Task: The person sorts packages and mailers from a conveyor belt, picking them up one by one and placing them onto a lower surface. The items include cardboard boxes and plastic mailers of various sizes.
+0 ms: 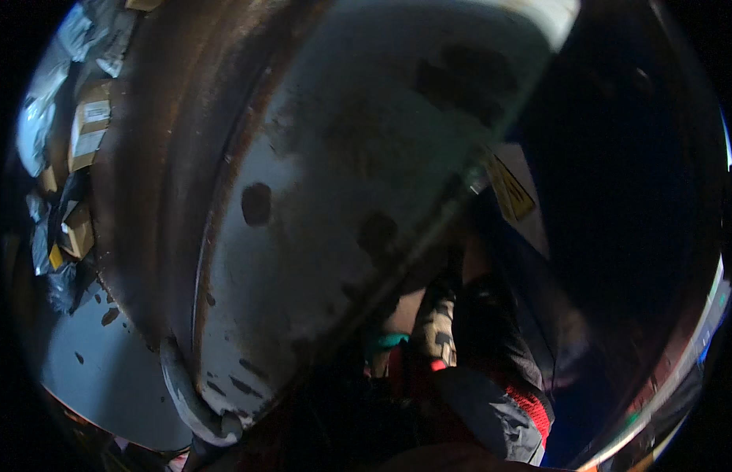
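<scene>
My left hand (197,407), in a grey glove, is at the lower left. It curls around the bottom corner of a large worn metal panel (307,177), whose long left edge is rusty. Dark patches and scuffs mark the panel's pale face. Along the panel's left side runs a brown, rust-stained metal band (147,177). I cannot make out my right hand. Lower right of centre lie a grey and red fabric piece (489,407) and a beige and black patterned piece (439,330), both partly in shadow.
Cardboard boxes (93,127) and plastic-wrapped parcels (38,130) are piled at the far left, above a pale scuffed surface (112,366). A yellow label (510,189) with dark markings is right of the panel. A dark blue surface (602,194) fills much of the right side.
</scene>
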`<state>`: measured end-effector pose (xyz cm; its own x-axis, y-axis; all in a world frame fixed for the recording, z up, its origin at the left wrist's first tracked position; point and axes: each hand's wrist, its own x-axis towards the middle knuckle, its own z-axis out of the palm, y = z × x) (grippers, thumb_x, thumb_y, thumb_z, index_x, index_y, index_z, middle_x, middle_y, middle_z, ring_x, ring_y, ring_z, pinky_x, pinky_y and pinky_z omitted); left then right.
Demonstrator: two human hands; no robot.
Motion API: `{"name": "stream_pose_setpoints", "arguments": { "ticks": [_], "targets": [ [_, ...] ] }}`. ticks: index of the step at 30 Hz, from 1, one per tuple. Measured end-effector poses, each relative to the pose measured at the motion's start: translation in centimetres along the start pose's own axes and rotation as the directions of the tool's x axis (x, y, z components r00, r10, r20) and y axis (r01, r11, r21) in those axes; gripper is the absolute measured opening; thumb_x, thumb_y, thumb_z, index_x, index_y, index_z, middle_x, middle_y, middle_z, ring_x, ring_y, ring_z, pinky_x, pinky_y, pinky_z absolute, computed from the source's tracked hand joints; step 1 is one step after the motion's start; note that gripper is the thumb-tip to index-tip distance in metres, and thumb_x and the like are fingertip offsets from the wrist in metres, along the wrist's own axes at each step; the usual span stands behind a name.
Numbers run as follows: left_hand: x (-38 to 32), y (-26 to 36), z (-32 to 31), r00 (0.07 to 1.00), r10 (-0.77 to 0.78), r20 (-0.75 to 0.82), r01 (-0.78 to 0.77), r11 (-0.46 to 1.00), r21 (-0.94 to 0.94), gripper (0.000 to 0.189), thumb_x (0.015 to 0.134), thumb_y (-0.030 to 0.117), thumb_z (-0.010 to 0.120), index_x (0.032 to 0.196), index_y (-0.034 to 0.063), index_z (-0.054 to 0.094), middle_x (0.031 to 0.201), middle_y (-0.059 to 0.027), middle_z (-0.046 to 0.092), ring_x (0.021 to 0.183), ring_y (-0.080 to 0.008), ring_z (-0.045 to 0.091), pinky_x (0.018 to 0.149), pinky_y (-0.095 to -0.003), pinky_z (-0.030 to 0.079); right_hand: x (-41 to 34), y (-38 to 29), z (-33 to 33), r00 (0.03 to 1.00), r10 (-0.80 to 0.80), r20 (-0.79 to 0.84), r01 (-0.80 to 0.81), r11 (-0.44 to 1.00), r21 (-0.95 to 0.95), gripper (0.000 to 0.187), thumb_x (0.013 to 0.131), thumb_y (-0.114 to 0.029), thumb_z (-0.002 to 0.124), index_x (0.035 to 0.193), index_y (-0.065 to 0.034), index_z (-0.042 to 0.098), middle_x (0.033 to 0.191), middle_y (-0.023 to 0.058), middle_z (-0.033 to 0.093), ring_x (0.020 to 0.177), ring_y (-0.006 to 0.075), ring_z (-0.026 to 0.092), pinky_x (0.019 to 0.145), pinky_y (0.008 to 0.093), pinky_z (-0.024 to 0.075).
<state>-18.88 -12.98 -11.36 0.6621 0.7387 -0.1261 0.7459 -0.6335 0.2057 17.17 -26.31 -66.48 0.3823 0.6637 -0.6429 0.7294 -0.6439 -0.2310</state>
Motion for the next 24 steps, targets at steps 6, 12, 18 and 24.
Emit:
{"name": "stream_pose_setpoints", "arguments": {
  "ticks": [6, 12, 18, 24],
  "targets": [
    [0.3, 1.2, -1.3, 0.999, -0.041, 0.029, 0.043, 0.997, -0.060, 0.078, 0.080, 0.030, 0.058, 0.141, -0.0083, 0.028, 0.142, -0.0303, 0.034, 0.133, -0.0433, 0.034, 0.108, -0.0496, 0.027, 1.0, -0.8, 1.2, 0.998, -0.058, 0.037, 0.060, 0.997, -0.050, 0.053, 0.070, -0.035, 0.074, 0.111, -0.0064, 0.058, 0.106, 0.0154, 0.059, 0.103, 0.0347, 0.055, 0.089, 0.0409, 0.0471],
    [-1.3, 1.8, -1.7, 0.992, -0.128, -0.016, 0.125, 0.981, -0.147, 0.080, 0.075, 0.023, 0.059, 0.140, -0.0106, 0.028, 0.142, -0.0318, 0.033, 0.133, -0.0447, 0.032, 0.110, -0.0499, 0.024, -9.7, -7.6, -0.2, 0.889, -0.452, -0.069, 0.456, 0.864, 0.213, 0.054, 0.067, -0.036, 0.076, 0.109, -0.0071, 0.058, 0.103, 0.0149, 0.059, 0.101, 0.0351, 0.055, 0.086, 0.0420, 0.0481],
    [-0.3, 3.0, -4.1, 0.994, -0.089, 0.070, 0.095, 0.990, -0.102, 0.071, 0.081, 0.023, 0.062, 0.138, -0.0073, 0.032, 0.142, -0.0288, 0.033, 0.131, -0.0473, 0.031, 0.108, -0.0514, 0.026, -23.2, -12.3, -9.8, 0.872, -0.470, -0.138, 0.465, 0.883, -0.066, 0.067, 0.051, -0.048, 0.080, 0.104, -0.0135, 0.058, 0.095, 0.0055, 0.057, 0.092, 0.0261, 0.054, 0.075, 0.0457, 0.0413],
    [0.3, 2.7, -2.8, 0.996, 0.015, -0.090, -0.022, 0.997, -0.075, 0.067, 0.088, 0.028, 0.058, 0.141, -0.0023, 0.031, 0.142, -0.0261, 0.034, 0.133, -0.0421, 0.031, 0.110, -0.0483, 0.026, -36.0, -14.4, -23.3, 0.636, -0.657, -0.405, 0.640, 0.742, -0.199, 0.079, 0.047, -0.052, 0.079, 0.112, -0.0117, 0.058, 0.097, 0.0071, 0.058, 0.094, 0.0264, 0.054, 0.083, 0.0450, 0.0385]
  ]
}}
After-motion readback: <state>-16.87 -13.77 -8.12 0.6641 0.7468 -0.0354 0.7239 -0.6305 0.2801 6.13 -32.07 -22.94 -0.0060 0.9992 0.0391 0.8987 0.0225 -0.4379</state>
